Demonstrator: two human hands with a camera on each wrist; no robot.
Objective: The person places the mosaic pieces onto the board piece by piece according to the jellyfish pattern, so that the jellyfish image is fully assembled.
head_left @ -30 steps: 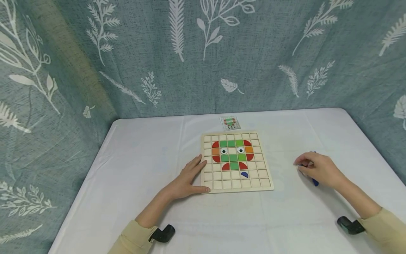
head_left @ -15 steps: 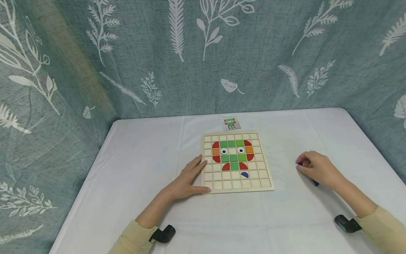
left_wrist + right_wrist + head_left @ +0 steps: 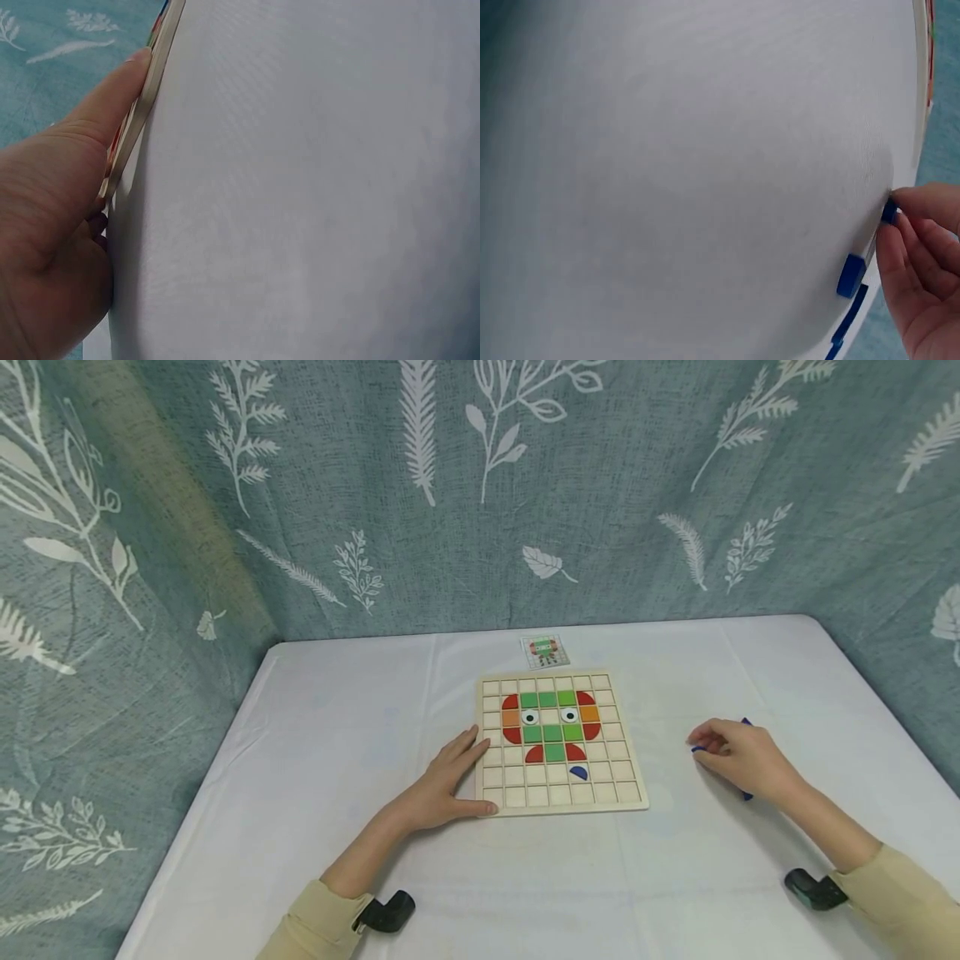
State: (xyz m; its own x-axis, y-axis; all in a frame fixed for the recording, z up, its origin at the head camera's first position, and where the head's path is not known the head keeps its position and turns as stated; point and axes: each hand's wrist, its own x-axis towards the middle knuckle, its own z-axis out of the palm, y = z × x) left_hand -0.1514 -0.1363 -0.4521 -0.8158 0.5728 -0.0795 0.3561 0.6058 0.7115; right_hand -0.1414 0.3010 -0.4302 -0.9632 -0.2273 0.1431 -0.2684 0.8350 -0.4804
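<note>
My right hand (image 3: pixel 741 758) pinches a small blue block (image 3: pixel 889 211) between thumb and fingers, low over the white cloth to the right of the board. More blue blocks (image 3: pixel 851 275) lie on the cloth beside and under that hand, partly hidden by it in the head view. My left hand (image 3: pixel 442 783) rests at the left edge of a wooden grid board (image 3: pixel 622 770), fingers spread, thumb on its near corner. Green, red and orange pieces and two eye pieces form a face on the grid. Beneath it, a blue half-round piece (image 3: pixel 578 772) sits in one cell.
A small picture card (image 3: pixel 544 651) showing a similar coloured figure lies just behind the board. White cloth (image 3: pixel 360 718) covers the table. A teal curtain with white leaf prints (image 3: pixel 465 560) hangs behind and along the sides.
My right hand first fingers the blue blocks, then shifts slightly left with one blue block pinched at its fingertips. The left hand and the board stay put.
</note>
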